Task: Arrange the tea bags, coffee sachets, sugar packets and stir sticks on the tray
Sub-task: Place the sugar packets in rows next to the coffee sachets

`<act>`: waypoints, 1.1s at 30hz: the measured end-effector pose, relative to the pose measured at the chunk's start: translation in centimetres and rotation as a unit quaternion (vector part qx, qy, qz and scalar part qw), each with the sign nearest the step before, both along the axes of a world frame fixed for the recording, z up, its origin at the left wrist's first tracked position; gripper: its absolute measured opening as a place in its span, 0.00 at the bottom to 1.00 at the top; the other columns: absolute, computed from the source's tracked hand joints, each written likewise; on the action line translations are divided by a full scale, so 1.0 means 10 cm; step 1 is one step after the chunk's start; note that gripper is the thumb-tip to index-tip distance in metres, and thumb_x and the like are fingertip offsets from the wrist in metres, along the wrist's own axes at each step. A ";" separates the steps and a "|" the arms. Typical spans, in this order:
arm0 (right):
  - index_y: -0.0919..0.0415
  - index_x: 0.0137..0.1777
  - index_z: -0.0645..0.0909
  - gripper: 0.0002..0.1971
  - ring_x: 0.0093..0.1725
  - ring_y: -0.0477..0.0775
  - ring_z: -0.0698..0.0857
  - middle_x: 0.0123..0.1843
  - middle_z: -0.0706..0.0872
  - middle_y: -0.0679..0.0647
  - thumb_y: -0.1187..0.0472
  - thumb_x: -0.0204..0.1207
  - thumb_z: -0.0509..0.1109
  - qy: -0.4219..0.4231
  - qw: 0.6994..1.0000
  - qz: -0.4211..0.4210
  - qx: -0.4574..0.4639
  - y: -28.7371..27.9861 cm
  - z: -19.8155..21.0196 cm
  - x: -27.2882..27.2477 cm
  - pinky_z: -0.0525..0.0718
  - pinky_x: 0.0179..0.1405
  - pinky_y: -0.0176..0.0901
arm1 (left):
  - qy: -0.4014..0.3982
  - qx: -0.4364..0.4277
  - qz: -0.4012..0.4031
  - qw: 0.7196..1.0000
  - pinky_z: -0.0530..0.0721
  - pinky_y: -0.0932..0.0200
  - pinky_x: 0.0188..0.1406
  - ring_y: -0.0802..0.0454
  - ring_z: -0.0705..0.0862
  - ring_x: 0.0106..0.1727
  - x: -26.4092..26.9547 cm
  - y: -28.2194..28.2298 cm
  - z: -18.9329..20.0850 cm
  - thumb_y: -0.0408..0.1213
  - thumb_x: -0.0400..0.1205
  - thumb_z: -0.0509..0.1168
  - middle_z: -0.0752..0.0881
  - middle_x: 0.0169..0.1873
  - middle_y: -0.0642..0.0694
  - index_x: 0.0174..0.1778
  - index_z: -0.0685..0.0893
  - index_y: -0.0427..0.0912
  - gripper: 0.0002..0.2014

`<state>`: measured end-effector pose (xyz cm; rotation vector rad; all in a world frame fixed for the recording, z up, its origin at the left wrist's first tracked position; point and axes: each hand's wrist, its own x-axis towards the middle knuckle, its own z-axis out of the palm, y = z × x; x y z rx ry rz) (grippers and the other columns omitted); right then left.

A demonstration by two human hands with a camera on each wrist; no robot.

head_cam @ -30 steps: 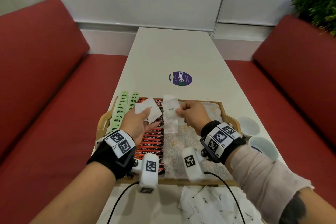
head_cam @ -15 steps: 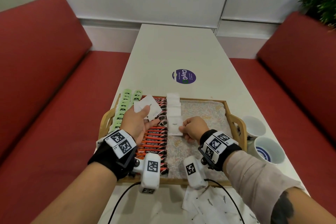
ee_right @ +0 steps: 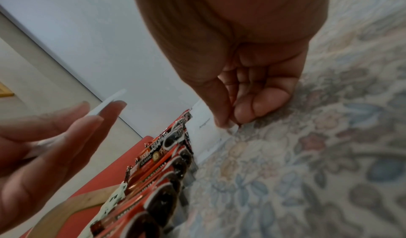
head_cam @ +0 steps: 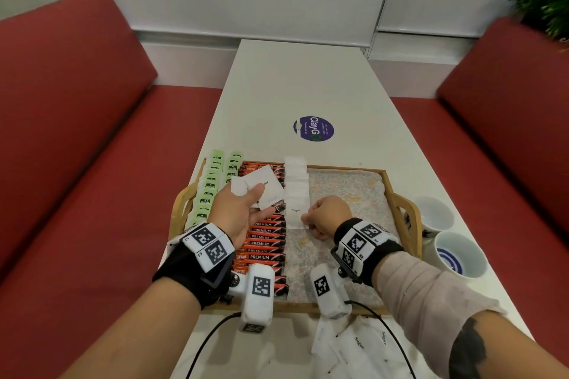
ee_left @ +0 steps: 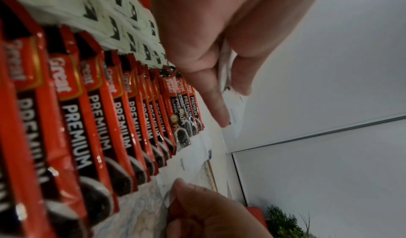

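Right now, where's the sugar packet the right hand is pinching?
Head view: on the tray, nearest end of the sugar packet row, right of the coffee sachets, pinched by the right hand.

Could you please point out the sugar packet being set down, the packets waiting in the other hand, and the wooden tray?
Sugar packet being set down (head_cam: 296,213): head view, its printed middle.
Sugar packets in the left hand (head_cam: 267,186): head view, the top packet's face.
Wooden tray (head_cam: 390,191): head view, its right rim.
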<state>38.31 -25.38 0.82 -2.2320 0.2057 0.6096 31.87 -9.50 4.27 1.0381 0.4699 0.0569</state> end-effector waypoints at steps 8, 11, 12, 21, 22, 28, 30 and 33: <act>0.60 0.42 0.79 0.12 0.38 0.53 0.80 0.38 0.82 0.53 0.54 0.83 0.61 -0.164 0.985 0.043 0.045 0.01 0.23 -0.04 0.79 0.42 0.48 | 0.015 0.050 -0.008 0.999 0.87 0.62 0.24 0.44 0.89 0.41 -0.02 0.02 0.03 0.28 0.79 0.69 0.88 0.48 0.41 0.50 0.82 0.42 0.08; 0.60 0.47 0.83 0.15 0.29 0.45 0.77 0.36 0.83 0.50 0.50 0.84 0.61 -0.156 0.973 0.055 0.163 0.06 0.41 -0.11 0.74 0.30 0.36 | 0.010 0.072 -0.006 0.997 0.86 0.63 0.23 0.44 0.89 0.43 -0.03 0.00 0.03 0.28 0.78 0.69 0.88 0.49 0.41 0.56 0.82 0.39 0.12; 0.59 0.47 0.84 0.13 0.28 0.43 0.76 0.36 0.84 0.49 0.51 0.82 0.64 -0.156 0.970 0.071 0.174 0.08 0.44 -0.12 0.73 0.28 0.33 | 0.008 0.075 -0.008 0.997 0.86 0.63 0.24 0.44 0.89 0.43 -0.04 -0.01 0.03 0.27 0.78 0.69 0.88 0.49 0.40 0.58 0.81 0.38 0.13; 0.64 0.38 0.79 0.07 0.20 0.41 0.73 0.28 0.79 0.49 0.64 0.78 0.71 -0.160 0.962 0.074 0.210 0.07 0.46 -0.14 0.72 0.21 0.29 | -0.009 0.081 -0.016 0.997 0.87 0.62 0.26 0.41 0.88 0.47 -0.04 -0.04 0.05 0.29 0.81 0.66 0.88 0.50 0.39 0.52 0.82 0.41 0.06; 0.65 0.39 0.79 0.07 0.21 0.42 0.74 0.28 0.79 0.50 0.65 0.78 0.71 -0.162 0.962 0.058 0.213 0.05 0.45 -0.13 0.72 0.23 0.30 | -0.010 0.076 -0.006 0.997 0.87 0.62 0.26 0.42 0.88 0.47 -0.03 -0.04 0.05 0.30 0.83 0.64 0.87 0.50 0.40 0.53 0.81 0.41 0.06; 0.62 0.33 0.73 0.13 0.23 0.48 0.77 0.28 0.77 0.53 0.67 0.78 0.69 -0.145 0.976 -0.024 0.159 -0.11 0.28 -0.05 0.74 0.25 0.39 | -0.012 0.054 0.021 0.998 0.90 0.57 0.40 0.47 0.88 0.46 0.02 0.02 0.04 0.24 0.85 0.52 0.83 0.54 0.37 0.64 0.70 0.35 0.12; 0.61 0.32 0.73 0.14 0.23 0.49 0.77 0.28 0.78 0.53 0.66 0.79 0.69 -0.133 0.983 -0.026 0.127 -0.16 0.23 -0.06 0.74 0.23 0.38 | -0.012 0.063 0.025 0.998 0.89 0.56 0.45 0.48 0.88 0.46 0.02 0.03 0.03 0.24 0.85 0.52 0.83 0.54 0.37 0.64 0.70 0.35 0.13; 0.60 0.30 0.73 0.15 0.27 0.52 0.78 0.30 0.79 0.55 0.66 0.78 0.69 -0.109 0.991 -0.023 0.071 -0.19 0.13 -0.04 0.77 0.28 0.41 | -0.010 0.074 0.030 0.997 0.88 0.52 0.52 0.49 0.88 0.48 0.03 0.03 0.03 0.23 0.84 0.52 0.84 0.50 0.41 0.63 0.71 0.37 0.12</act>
